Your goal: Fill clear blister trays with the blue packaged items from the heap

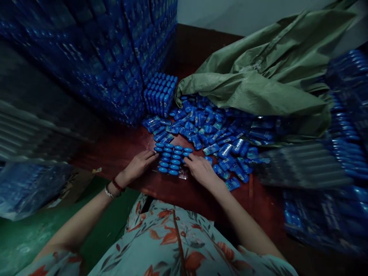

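Small blue bottles (pixel 173 161) stand grouped in short rows near the front edge of the dark red table (pixel 115 147). At the left side of this group, my left hand (pixel 140 163) has its fingers closed at the end bottle of the back row. My right hand (pixel 199 168) is at the group's right side, its fingers curled against a bottle there. Behind and to the right lies a heap of loose blue bottles (pixel 211 128), partly under the green sack. A neat block of upright blue bottles (pixel 161 92) stands at the back left of the heap.
Tall stacks of wrapped blue packs (pixel 94 57) rise at the left. A large green sack (pixel 247 82) lies across the back right. Grey ribbed trays (pixel 304 165) and more blue packs (pixel 324 214) sit at the right. The green floor (pixel 94 214) shows below the table.
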Demonstrator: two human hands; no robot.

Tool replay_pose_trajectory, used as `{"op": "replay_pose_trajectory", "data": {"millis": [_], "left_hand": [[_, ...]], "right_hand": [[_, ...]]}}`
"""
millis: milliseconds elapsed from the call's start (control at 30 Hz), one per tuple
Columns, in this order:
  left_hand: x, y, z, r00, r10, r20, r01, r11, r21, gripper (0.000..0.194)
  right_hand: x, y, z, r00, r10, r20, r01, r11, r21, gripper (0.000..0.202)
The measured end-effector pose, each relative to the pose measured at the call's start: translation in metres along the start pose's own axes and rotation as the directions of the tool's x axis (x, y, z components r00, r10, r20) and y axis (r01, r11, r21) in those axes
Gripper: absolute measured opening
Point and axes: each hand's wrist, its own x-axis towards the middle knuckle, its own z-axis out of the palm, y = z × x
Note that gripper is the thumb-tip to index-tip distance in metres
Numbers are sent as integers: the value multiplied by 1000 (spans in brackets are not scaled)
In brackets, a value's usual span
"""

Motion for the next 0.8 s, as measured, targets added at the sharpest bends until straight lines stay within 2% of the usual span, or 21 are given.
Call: {"op": "replay_pose_trajectory", "data": {"millis": [133, 200, 267, 333, 400, 467, 500, 533, 600, 667, 733, 800], "left_hand": [[17, 6, -11, 989, 26, 143, -30, 999, 23, 32], [17, 7, -10, 991, 32, 131, -38, 998, 45, 33], [10, 7, -5, 998, 36, 49, -39, 997, 63, 35], [3, 3, 0, 998, 11, -64, -8, 999, 52, 37], [4, -3, 3, 969, -112, -219, 108, 994, -30, 35], [19, -13, 2, 902, -285, -323, 246, 956, -157, 31], [31, -19, 2, 881, -350, -319, 299, 933, -199, 28], [45, -26, 1, 884, -385, -266, 338, 918, -205, 26], [74, -38, -1, 917, -395, -57, 387, 915, -110, 20], [95, -50, -2, 909, -398, 125, 400, 916, 3, 17], [101, -59, -2, 891, -406, 204, 405, 913, 52, 15], [92, -67, -2, 889, -404, 216, 406, 913, 34, 19]], "right_hand": [[2, -6, 8, 997, 30, -78, -34, 998, -50, 28], [-6, -7, 19, 979, 57, -195, -59, 998, -6, 32], [-19, -3, 33, 922, 151, -358, -125, 988, 93, 35], [-35, 5, 44, 827, 325, -459, -254, 944, 211, 34], [-47, 14, 50, 760, 502, -414, -429, 865, 261, 35], [-50, 21, 48, 745, 610, -269, -575, 792, 206, 39], [-48, 23, 44, 748, 639, -182, -618, 769, 161, 42], [-44, 24, 40, 753, 651, -99, -640, 759, 120, 44], [-34, 25, 30, 774, 632, 38, -633, 770, 83, 47], [-26, 27, 23, 795, 595, 120, -607, 785, 126, 45], [-27, 31, 22, 809, 576, 121, -586, 768, 258, 38], [-35, 33, 26, 823, 563, 72, -517, 692, 503, 33]]}}
